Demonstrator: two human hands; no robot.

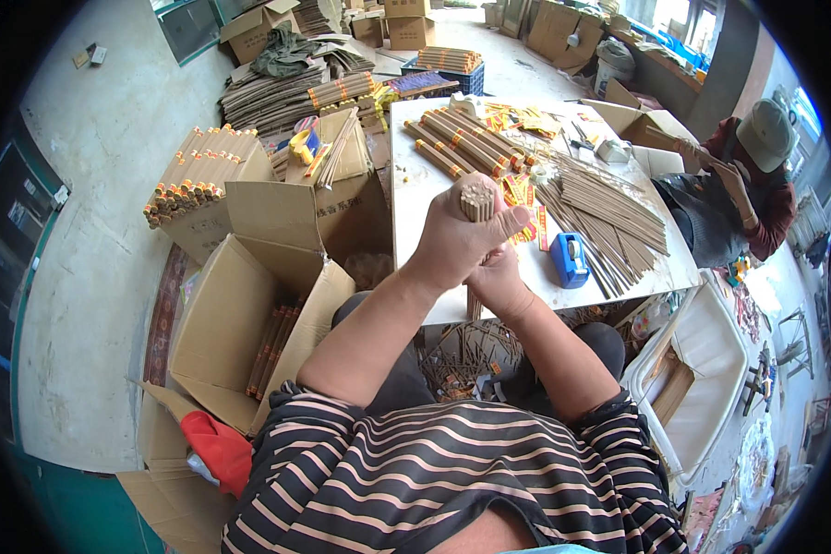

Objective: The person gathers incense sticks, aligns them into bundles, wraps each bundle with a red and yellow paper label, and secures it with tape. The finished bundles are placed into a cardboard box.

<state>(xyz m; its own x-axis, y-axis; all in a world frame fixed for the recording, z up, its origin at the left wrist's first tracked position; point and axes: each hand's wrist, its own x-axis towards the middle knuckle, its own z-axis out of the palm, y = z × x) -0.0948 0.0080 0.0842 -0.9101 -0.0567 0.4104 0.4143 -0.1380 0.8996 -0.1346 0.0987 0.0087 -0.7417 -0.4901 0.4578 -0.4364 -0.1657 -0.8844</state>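
Observation:
Both fists grip one bundle of brown incense sticks [477, 203], held upright over the near edge of the white table. My left hand [445, 242] wraps round the upper part, its thumb across the front and the cut ends showing above. Below it, my right hand [500, 283] is closed on the same bundle, whose lower end shows under the fists. To the right lie many loose incense sticks [609, 210] and a blue tape dispenser [571, 260]. Red and yellow paper labels [526, 205] are beside the hands. Finished bundles [466, 140] with bands lie behind.
An open cardboard box [222, 323] with several bundles inside stands at my left. Stacked bundles [212, 166] fill another box behind it. A co-worker [743, 180] sits at the table's right, holding sticks. A white-lined bin [702, 388] stands at lower right; stick scraps [466, 355] litter the floor.

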